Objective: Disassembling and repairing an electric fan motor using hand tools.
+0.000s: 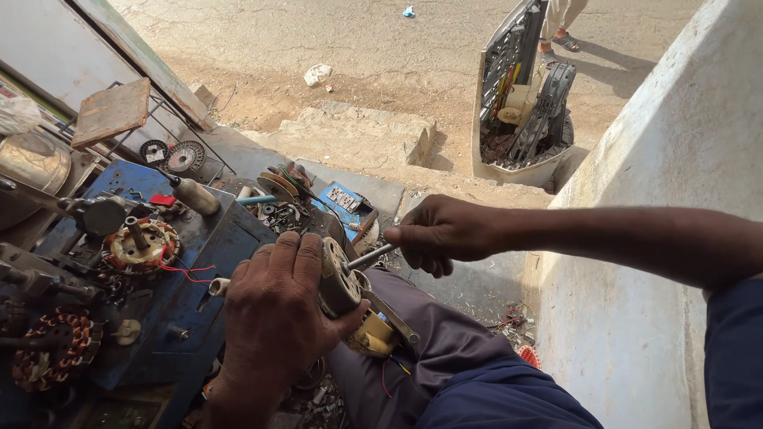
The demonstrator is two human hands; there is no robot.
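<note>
My left hand [274, 314] grips a small grey electric motor [340, 280] with a yellow part [372, 338] under it, held over my knee in dark trousers [445, 349]. A thin metal shaft [370, 256] sticks out of the motor toward the right. My right hand [441, 233] pinches the outer end of that shaft with its fingers closed around it. Red wires hang below the motor.
A blue metal winding stand [195, 270] at left carries a copper-wound stator [141, 245] and another coil [56, 349]. Loose parts and a blue box [342, 200] lie on the ground. A white wall [675, 159] rises at right. A person's feet [560, 40] stand beside a white fan housing [520, 87] on the road.
</note>
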